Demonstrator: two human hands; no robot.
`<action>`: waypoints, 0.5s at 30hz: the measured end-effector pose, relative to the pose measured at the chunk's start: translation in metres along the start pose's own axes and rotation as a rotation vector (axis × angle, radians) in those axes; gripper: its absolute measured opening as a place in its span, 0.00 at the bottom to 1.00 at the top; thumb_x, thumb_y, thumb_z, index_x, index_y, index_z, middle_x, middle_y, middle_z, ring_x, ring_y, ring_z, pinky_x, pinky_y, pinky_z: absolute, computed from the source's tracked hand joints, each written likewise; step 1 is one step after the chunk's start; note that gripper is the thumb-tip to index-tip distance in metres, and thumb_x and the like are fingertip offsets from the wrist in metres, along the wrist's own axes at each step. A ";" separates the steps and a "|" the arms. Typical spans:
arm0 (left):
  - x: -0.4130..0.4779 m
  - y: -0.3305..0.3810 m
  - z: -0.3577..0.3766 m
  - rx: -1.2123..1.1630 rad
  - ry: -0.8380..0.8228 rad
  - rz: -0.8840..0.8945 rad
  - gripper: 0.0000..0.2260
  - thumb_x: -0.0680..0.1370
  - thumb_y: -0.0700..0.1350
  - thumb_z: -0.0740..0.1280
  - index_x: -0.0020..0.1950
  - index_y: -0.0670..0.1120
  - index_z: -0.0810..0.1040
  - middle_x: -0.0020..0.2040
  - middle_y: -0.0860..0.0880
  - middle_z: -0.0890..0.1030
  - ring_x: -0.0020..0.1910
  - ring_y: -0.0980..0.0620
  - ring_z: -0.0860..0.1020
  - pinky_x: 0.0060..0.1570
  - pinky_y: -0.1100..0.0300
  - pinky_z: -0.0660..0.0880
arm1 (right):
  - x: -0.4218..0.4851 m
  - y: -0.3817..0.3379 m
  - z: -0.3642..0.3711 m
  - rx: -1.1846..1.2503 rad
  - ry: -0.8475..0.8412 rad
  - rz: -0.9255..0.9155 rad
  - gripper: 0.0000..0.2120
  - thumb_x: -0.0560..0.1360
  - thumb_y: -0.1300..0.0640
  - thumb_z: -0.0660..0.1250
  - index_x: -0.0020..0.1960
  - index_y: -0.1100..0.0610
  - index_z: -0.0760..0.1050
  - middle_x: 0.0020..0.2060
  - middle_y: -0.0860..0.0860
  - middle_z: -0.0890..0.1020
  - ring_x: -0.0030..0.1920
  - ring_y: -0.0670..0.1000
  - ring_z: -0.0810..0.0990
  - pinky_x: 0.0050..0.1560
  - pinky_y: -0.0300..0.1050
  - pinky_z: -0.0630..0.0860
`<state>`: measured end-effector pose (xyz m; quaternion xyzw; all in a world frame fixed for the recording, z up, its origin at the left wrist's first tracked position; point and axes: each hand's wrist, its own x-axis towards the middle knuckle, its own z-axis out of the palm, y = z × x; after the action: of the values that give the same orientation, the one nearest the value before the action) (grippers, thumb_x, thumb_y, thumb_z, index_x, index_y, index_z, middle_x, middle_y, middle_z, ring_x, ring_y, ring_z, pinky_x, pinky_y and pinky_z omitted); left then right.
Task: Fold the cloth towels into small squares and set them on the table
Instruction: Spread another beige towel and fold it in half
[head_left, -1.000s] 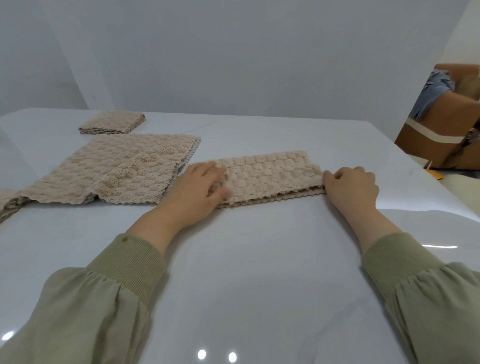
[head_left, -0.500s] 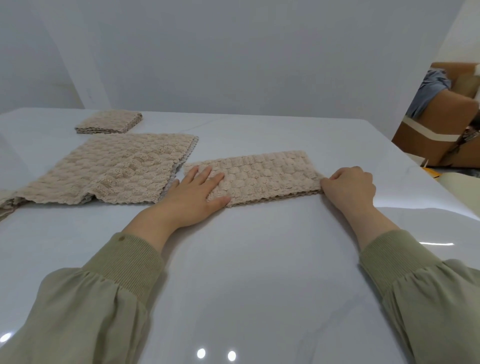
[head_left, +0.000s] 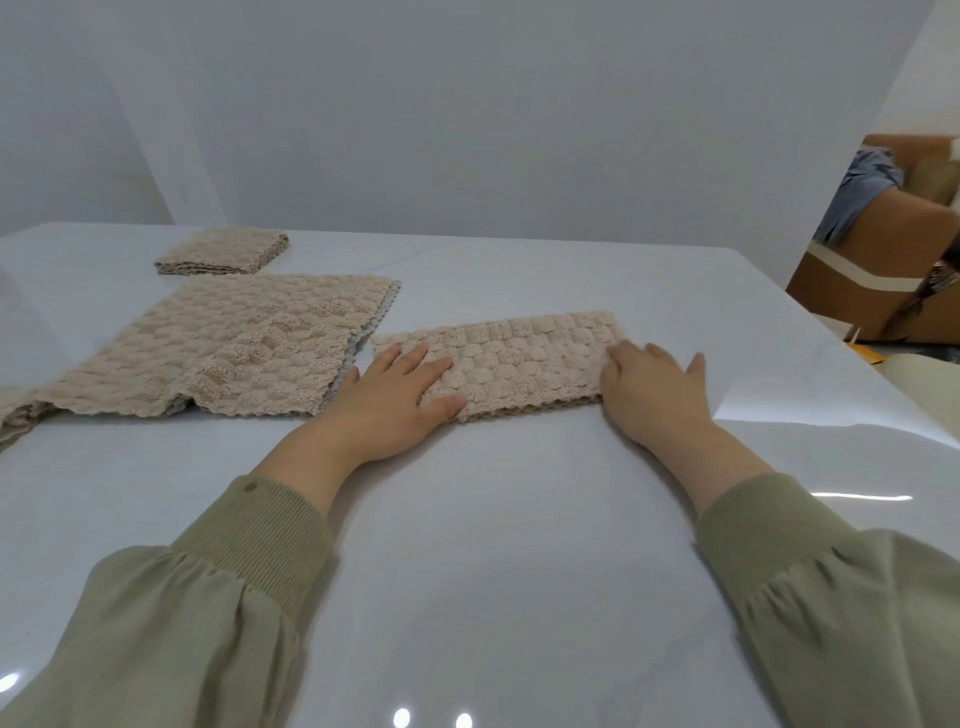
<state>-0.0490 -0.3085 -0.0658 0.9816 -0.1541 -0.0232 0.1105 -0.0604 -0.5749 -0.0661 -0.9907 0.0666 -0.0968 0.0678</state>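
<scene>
A beige waffle-textured towel (head_left: 519, 364), folded into a long strip, lies flat on the white table (head_left: 493, 519) in front of me. My left hand (head_left: 395, 400) presses flat on its left end with fingers spread. Over the strip's right end rests my right hand (head_left: 657, 389), fingers loosely extended and covering that edge. A small folded square towel (head_left: 223, 252) sits at the far left. Between it and the strip, a larger unfolded towel (head_left: 234, 348) lies spread out.
More beige cloth (head_left: 13, 410) bunches at the table's left edge. Off the table's right side stand a brown sofa (head_left: 872, 280) and a yellow object (head_left: 867, 353). A grey wall rises behind the table.
My right hand has moved left from the strip's right edge onto its end and uncurled. My left hand slid slightly left and flattened on the towel.
</scene>
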 end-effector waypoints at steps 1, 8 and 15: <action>0.001 0.001 -0.001 -0.064 0.064 0.002 0.24 0.79 0.63 0.48 0.74 0.59 0.61 0.77 0.54 0.56 0.76 0.51 0.50 0.72 0.39 0.47 | 0.001 -0.001 -0.002 -0.018 0.038 0.069 0.21 0.80 0.54 0.46 0.67 0.58 0.69 0.66 0.54 0.73 0.73 0.54 0.60 0.72 0.64 0.47; 0.007 0.009 -0.001 -0.115 0.335 -0.024 0.19 0.83 0.49 0.50 0.73 0.47 0.65 0.74 0.48 0.65 0.74 0.46 0.57 0.73 0.50 0.52 | 0.008 -0.060 -0.008 0.134 0.326 -0.214 0.23 0.81 0.55 0.49 0.75 0.58 0.58 0.75 0.55 0.60 0.75 0.53 0.55 0.75 0.56 0.47; 0.012 0.005 0.004 0.074 0.081 -0.151 0.25 0.82 0.55 0.45 0.78 0.48 0.49 0.78 0.50 0.47 0.77 0.49 0.45 0.73 0.46 0.45 | 0.025 -0.108 0.014 0.080 -0.131 -0.425 0.23 0.82 0.48 0.45 0.75 0.53 0.58 0.75 0.51 0.60 0.75 0.52 0.56 0.73 0.58 0.49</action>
<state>-0.0395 -0.3179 -0.0684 0.9940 -0.0756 0.0139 0.0782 -0.0207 -0.4709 -0.0591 -0.9833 -0.1518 -0.0470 0.0892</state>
